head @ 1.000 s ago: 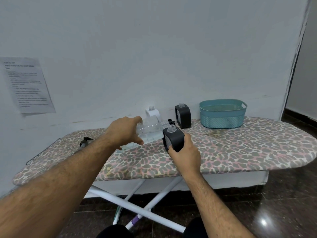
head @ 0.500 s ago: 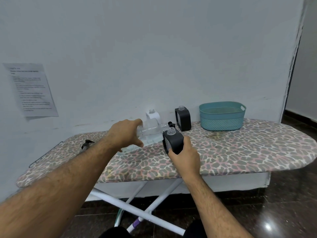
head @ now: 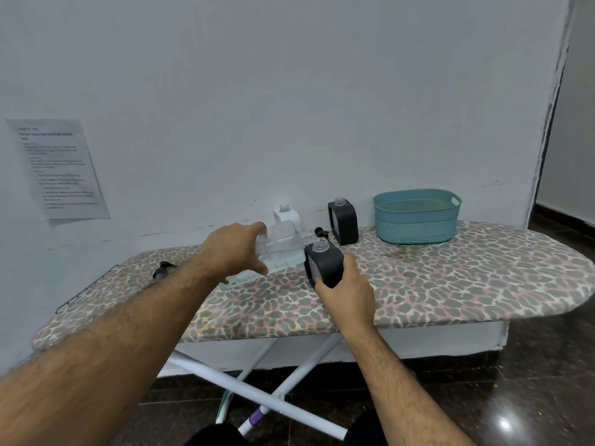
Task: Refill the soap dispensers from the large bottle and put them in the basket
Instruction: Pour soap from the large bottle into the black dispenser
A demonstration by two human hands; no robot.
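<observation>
My left hand (head: 235, 249) grips the large clear bottle (head: 283, 243), tipped on its side with its mouth right at the open neck of a black soap dispenser (head: 323, 263). My right hand (head: 346, 292) holds that dispenser upright on the ironing board (head: 450, 284). A second black dispenser (head: 343, 223) without its pump stands behind, near the wall. A white dispenser (head: 286, 215) stands behind the bottle, partly hidden. The teal basket (head: 417, 220) sits at the back right and looks empty.
A black pump head (head: 162, 270) lies on the board's left end, another (head: 320, 232) behind the held dispenser. A printed sheet (head: 58, 169) is stuck on the wall to the left. White board legs (head: 257, 391) cross below over a dark glossy floor.
Both hands keep the same hold on the bottle and dispenser. Only the camera view has shifted slightly; the bottle stays tipped at the dispenser's neck.
</observation>
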